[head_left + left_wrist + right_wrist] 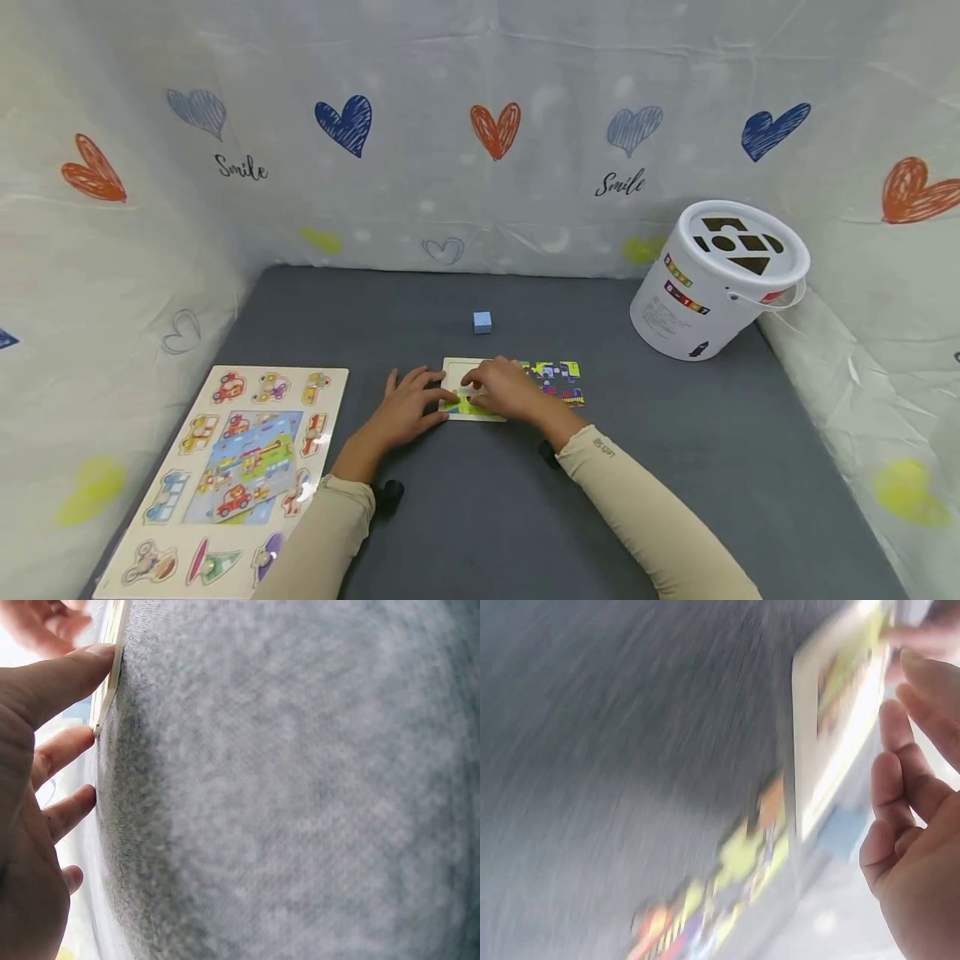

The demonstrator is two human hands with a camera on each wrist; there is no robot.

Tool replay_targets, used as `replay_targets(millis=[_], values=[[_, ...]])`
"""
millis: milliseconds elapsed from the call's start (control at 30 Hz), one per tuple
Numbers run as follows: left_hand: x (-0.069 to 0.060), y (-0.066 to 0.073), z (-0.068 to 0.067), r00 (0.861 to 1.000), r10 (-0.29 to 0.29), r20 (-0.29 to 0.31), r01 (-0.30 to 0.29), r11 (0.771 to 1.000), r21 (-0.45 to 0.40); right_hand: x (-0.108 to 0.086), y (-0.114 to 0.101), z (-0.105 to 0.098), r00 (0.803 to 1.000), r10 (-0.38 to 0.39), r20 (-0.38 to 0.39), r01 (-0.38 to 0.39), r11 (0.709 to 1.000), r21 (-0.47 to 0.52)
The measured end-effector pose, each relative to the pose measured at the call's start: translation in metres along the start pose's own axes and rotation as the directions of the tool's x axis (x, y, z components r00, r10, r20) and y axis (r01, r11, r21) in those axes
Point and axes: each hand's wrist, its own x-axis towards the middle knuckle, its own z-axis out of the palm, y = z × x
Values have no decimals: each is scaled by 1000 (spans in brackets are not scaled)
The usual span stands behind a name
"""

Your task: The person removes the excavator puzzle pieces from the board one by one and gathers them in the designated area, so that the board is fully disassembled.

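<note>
A small puzzle board with a pale frame lies mid-table, green pieces in its lower part. My left hand is at its left side, fingers spread, thumb and fingertips touching the frame; the left wrist view shows the thumb on the board's edge. Over the board is my right hand, its fingers bent; whether they hold a piece cannot be told. In the blurred right wrist view, the fingers hover beside the board. Colourful loose puzzle pieces lie to the right, partly behind my right hand.
A blue cube sits behind the board. The white bucket with a shape-cut lid stands at the back right. On the left lies a large vehicle puzzle board with picture sheets on it. A heart-printed cloth hangs behind.
</note>
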Motion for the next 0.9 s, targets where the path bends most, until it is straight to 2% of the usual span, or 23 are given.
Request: replay_targets(millis=[133,233,400,533,767,900], values=[[1,2,1,1000,7,-3,-7,1000,-7,6,-4,11,999,-33,22,33,999,-7],[1,2,1,1000,1,-11,-1,1000,-28,7,-5,14,999,-16,30,16,1000,11],[1,-1,3,999,-48,-9,47,998,-42,10,-5,14,999,12,32,-13,999,50],[2,1,-1,999,-48,-8,47,997,-59,12,-3,12,999,30,34,-32,997,66],[0,3,-5,999,-48,0,48,997,-59,11,-3,16,999,36,-38,-34,997,66],[-2,1,-4,999,-52,3,52,997,-50,10,-3,19,996,45,-81,-33,990,140]])
